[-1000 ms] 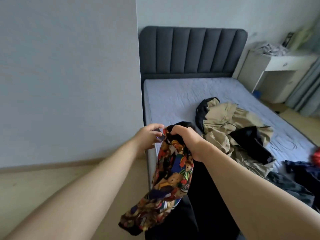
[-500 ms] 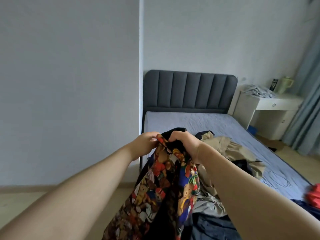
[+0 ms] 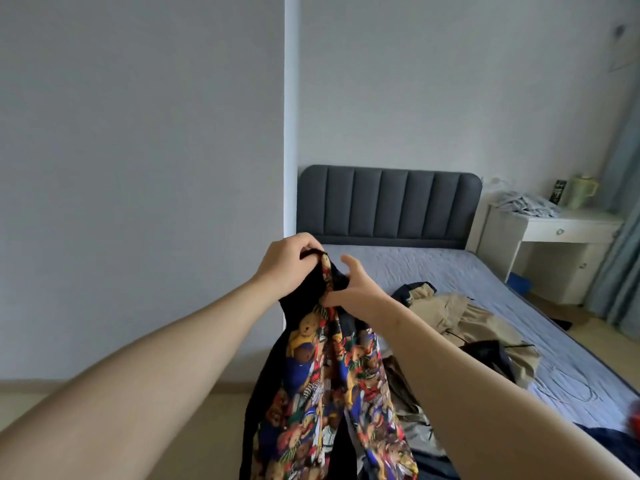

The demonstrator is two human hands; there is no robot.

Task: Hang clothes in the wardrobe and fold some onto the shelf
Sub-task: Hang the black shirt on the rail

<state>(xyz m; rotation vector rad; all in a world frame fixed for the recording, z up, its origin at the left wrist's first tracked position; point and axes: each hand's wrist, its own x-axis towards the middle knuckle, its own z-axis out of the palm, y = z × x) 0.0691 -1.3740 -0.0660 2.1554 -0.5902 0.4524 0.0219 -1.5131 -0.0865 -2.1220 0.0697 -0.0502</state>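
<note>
Bear-print garment [image 3: 322, 382] hangs from frame centre down to 6 o'clock, in front of the bed [image 3: 433, 271]. Left hand [image 3: 289, 263] grips its black top edge, fingers curled over the fabric. Right hand [image 3: 356, 289], at 3 o'clock of the left, has its fingers spread and its thumb touching the fabric. Khaki jacket [image 3: 460, 313] lies on the bed at 4 o'clock.

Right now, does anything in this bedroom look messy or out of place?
Yes. A beige jacket and dark clothes lie crumpled in a heap on the bed, unfolded. A pale crumpled pile also sits on the white desk.
</note>
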